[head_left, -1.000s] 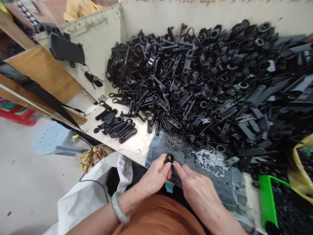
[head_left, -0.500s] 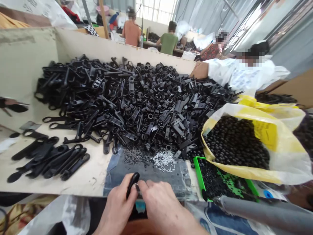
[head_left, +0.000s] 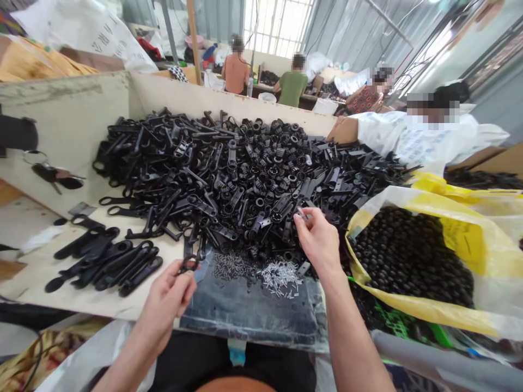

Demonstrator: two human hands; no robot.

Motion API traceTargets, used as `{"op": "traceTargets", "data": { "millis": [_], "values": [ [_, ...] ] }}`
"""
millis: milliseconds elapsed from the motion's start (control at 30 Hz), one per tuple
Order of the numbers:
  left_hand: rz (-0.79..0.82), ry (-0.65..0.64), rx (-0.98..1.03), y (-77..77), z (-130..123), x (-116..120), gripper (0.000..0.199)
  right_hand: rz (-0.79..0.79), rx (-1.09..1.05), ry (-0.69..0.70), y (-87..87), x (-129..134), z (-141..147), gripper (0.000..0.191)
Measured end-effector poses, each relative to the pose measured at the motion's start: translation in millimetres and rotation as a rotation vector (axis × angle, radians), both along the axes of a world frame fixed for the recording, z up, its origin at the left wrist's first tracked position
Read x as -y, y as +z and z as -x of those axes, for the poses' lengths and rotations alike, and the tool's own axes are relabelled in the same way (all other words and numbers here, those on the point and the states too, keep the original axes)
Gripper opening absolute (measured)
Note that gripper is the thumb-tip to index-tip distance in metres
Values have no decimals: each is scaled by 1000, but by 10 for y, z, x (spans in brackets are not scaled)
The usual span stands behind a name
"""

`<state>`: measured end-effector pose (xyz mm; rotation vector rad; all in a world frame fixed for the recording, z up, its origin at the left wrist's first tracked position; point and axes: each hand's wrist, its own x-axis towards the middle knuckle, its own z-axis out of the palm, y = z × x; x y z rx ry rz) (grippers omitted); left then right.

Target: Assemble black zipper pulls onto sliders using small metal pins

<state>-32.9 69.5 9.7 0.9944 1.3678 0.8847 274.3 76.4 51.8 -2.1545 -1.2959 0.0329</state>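
Observation:
My left hand [head_left: 171, 291] is closed around a black plastic part with a ring-shaped end [head_left: 189, 264], just left of the dark work mat. Out over the pile, my right hand [head_left: 321, 239] has thumb and forefinger pinched together at a small, partly shiny piece too small to name. Around those fingertips lie black flat plates [head_left: 304, 188] and ribbed black rings [head_left: 272, 171]. Between my hands, silver pins [head_left: 281, 279] and small dark grey pieces [head_left: 233, 265] sit in two little heaps on the mat [head_left: 253, 316].
Black handles [head_left: 122, 267] lie in a group at left. A yellow-and-white sack [head_left: 412, 296] full of black beads stands at right, over a green tray [head_left: 440, 335]. A grey tube [head_left: 408, 351] crosses the front right. A person in a white patterned top [head_left: 425, 141] sits opposite.
My hands have parted from close together at the mat's front edge. The left moved left and forward with the black part; the right reached forward and right over the pile. The view shifted.

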Motion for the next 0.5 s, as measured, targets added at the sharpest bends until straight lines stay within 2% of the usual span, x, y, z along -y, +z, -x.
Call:
{"op": "traceTargets", "data": {
  "millis": [100, 200, 333, 367, 433, 500],
  "values": [
    [85, -37, 186, 45, -219, 139, 44, 29, -9, 6, -146, -230, -67, 15],
    [158, -87, 342, 81, -308, 194, 51, -2, -64, 35, -186, -198, -76, 11],
    [283, -87, 586, 83, -393, 263, 53, -111, -199, 63, -178, 152, 82, 22],
    [301, -87, 632, 81, -428, 289, 52, -163, -254, 73, -192, 265, 179, 26],
    [331, -119, 695, 82, -510, 344, 48, -365, -504, 128, -252, 485, 435, 25],
    [342, -155, 740, 86, -583, 391, 43, -406, -651, 198, -345, 672, 724, 19]
  ]
}}
